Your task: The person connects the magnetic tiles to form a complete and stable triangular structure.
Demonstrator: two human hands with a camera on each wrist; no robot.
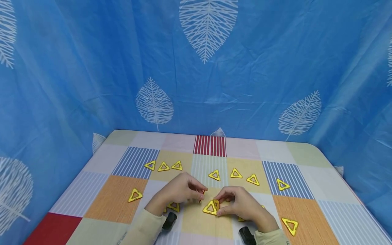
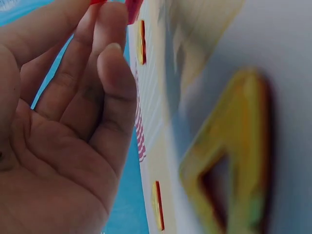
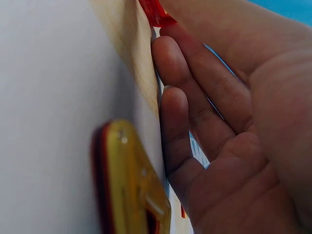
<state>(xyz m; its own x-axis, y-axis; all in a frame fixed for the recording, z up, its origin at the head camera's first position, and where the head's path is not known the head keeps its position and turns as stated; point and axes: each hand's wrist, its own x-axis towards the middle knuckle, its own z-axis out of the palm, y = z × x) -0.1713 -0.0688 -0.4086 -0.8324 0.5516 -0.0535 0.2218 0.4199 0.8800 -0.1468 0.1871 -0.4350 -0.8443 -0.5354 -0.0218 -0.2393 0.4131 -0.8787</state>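
Note:
Near the front middle of the table, my left hand [image 1: 183, 189] pinches a small triangle piece [image 1: 202, 196], seen edge-on with its red side showing. That piece's red edge [image 2: 132, 10] appears at the fingertips in the left wrist view. My right hand [image 1: 242, 204] holds a tilted yellow triangle frame [image 1: 216, 205] between thumb and fingers. It stands against or close beside another yellow triangle [image 1: 209, 210]; whether they touch is unclear. A red part [image 3: 157, 13] shows at the right fingertips in the right wrist view, the rest hidden by the hand.
Several yellow triangle frames lie spread in an arc: some behind the left hand [image 1: 163, 166], some behind the right [image 1: 235, 173], others at the left [image 1: 135, 195] and right [image 1: 289, 226]. Triangles under both wrists [image 1: 174, 206] are partly covered. A blue curtain [image 1: 245, 85] hangs behind the patchwork tablecloth [image 1: 122, 214].

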